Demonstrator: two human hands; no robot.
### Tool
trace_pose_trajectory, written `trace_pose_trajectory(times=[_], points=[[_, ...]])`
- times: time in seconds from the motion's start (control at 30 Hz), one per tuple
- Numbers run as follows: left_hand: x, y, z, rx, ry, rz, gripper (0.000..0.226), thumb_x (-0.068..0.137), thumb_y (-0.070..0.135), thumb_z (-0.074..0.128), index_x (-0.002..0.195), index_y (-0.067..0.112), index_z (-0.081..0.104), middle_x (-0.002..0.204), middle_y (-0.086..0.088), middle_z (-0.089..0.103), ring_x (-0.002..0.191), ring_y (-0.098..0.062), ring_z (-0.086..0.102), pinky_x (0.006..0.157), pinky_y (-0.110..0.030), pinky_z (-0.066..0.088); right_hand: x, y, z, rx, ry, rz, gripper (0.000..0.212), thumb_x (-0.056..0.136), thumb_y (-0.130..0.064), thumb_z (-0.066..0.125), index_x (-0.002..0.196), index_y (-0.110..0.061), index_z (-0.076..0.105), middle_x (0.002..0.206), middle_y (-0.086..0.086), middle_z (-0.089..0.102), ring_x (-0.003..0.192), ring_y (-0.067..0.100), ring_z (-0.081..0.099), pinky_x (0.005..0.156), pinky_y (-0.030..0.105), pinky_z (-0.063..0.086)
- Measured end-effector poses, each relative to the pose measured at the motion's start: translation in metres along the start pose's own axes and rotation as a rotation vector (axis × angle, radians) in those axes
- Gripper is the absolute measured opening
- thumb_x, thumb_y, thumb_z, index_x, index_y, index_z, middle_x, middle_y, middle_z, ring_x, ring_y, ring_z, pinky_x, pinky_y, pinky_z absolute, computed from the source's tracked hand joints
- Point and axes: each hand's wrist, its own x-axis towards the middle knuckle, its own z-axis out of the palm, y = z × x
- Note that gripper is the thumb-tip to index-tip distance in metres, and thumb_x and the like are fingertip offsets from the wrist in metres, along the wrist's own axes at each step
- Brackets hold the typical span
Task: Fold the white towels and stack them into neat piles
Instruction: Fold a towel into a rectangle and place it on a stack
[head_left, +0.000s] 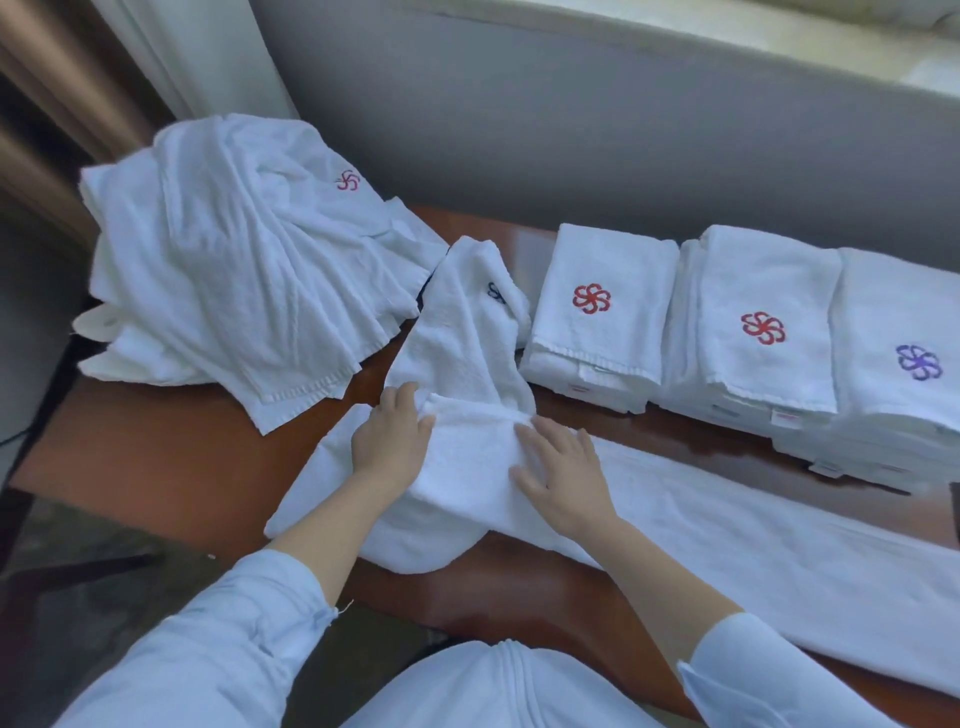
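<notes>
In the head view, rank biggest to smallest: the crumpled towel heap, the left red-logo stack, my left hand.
1. crumpled towel heap
2. left red-logo stack
3. left hand, smallest though nearest the camera
</notes>
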Motion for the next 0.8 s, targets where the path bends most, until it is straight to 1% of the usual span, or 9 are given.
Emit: trace_pose_trajectory(times=[0.07, 0.17, 0.27, 0.43, 0.5, 0.53, 0.6, 0.67, 0.8], points=[[-0.001, -0.001, 0.002, -0.021, -0.062, -0.045, 0.054, 0.100, 0.048, 0.043, 0.144, 0.018, 0.033, 0.138, -0.005, 0.052, 0.112, -0.026, 0.058, 0.071, -0.035, 0.045, 0.005, 0.000, 0.007, -0.020, -0.102, 0.042, 0.075, 0.095, -0.065, 0.037, 0.157, -0.030, 0.014, 0.165, -0.004, 0.008, 0.152, 0.014, -0.001, 0.120, 0.043, -0.015], [-0.002, -0.001, 0.001, -0.110, -0.176, -0.116, 0.071, 0.093, 0.062, 0.046, 0.147, 0.019, 0.026, 0.140, -0.005, 0.052, 0.116, -0.027, 0.058, 0.078, -0.036, 0.048, 0.013, -0.006, 0.014, -0.062, -0.149, 0.094, 0.091, 0.087, -0.077, 0.034, 0.157, -0.032, -0.002, 0.166, -0.002, -0.006, 0.151, 0.016, -0.014, 0.116, 0.048, -0.022], [0.000, 0.000, -0.005, -0.212, -0.165, -0.156, 0.075, 0.088, 0.061, 0.057, 0.146, 0.021, 0.029, 0.141, -0.003, 0.052, 0.113, -0.026, 0.059, 0.077, -0.033, 0.045, 0.019, -0.012, 0.015, -0.092, -0.165, 0.146, 0.095, 0.084, -0.077, 0.037, 0.157, -0.033, -0.006, 0.166, 0.000, -0.007, 0.151, 0.017, -0.016, 0.116, 0.053, -0.021], [0.010, 0.002, -0.007, -0.579, -0.244, -0.220, 0.053, 0.083, 0.054, 0.069, 0.117, 0.016, 0.055, 0.109, 0.001, 0.062, 0.086, -0.011, 0.057, 0.067, -0.027, 0.041, 0.017, -0.019, 0.015, -0.093, -0.136, 0.201, 0.093, 0.085, -0.073, 0.040, 0.157, -0.034, -0.005, 0.166, -0.001, -0.008, 0.151, 0.017, -0.016, 0.116, 0.054, -0.019], [0.012, 0.000, -0.007, -0.541, -0.299, -0.178, 0.040, 0.088, 0.054, 0.063, 0.102, 0.017, 0.058, 0.097, -0.001, 0.063, 0.080, -0.012, 0.058, 0.064, -0.028, 0.043, 0.016, -0.026, 0.017, -0.085, -0.119, 0.231, 0.092, 0.086, -0.069, 0.043, 0.157, -0.033, -0.005, 0.166, -0.001, -0.009, 0.151, 0.018, -0.017, 0.116, 0.054, -0.019], [0.013, -0.001, -0.009, -0.495, -0.320, -0.141, 0.040, 0.092, 0.053, 0.058, 0.106, 0.016, 0.057, 0.102, -0.002, 0.062, 0.084, -0.014, 0.059, 0.067, -0.030, 0.044, 0.016, -0.030, 0.018, -0.073, -0.108, 0.249, 0.092, 0.087, -0.066, 0.045, 0.157, -0.032, -0.004, 0.166, -0.001, -0.009, 0.151, 0.018, -0.017, 0.116, 0.053, -0.017], [0.016, -0.003, -0.013, -0.404, -0.340, -0.061, 0.054, 0.097, 0.051, 0.048, 0.134, 0.012, 0.045, 0.125, -0.005, 0.058, 0.106, -0.024, 0.058, 0.076, -0.033, 0.041, 0.014, -0.040, 0.019, -0.011, -0.050, 0.282, 0.090, 0.087, -0.057, 0.052, 0.158, -0.031, 0.003, 0.166, -0.001, -0.007, 0.151, 0.018, -0.014, 0.119, 0.050, -0.012], [0.019, -0.004, -0.018, -0.382, -0.330, 0.029, 0.059, 0.100, 0.050, 0.044, 0.143, 0.013, 0.033, 0.136, -0.006, 0.052, 0.116, -0.028, 0.055, 0.079, -0.033, 0.039, 0.010, -0.050, 0.020, 0.108, 0.081, 0.307, 0.084, 0.086, -0.047, 0.059, 0.156, -0.030, 0.018, 0.165, -0.003, 0.004, 0.152, 0.016, -0.003, 0.121, 0.043, 0.002], [0.027, -0.001, -0.038, -0.491, -0.336, 0.138, 0.038, 0.095, 0.047, 0.053, 0.116, 0.016, 0.045, 0.106, -0.003, 0.057, 0.087, -0.016, 0.057, 0.063, -0.030, 0.039, 0.007, -0.080, 0.018, 0.345, 0.282, 0.373, 0.055, 0.084, -0.037, 0.066, 0.137, -0.029, 0.052, 0.141, -0.016, 0.044, 0.134, 0.005, 0.038, 0.104, 0.027, 0.038]])
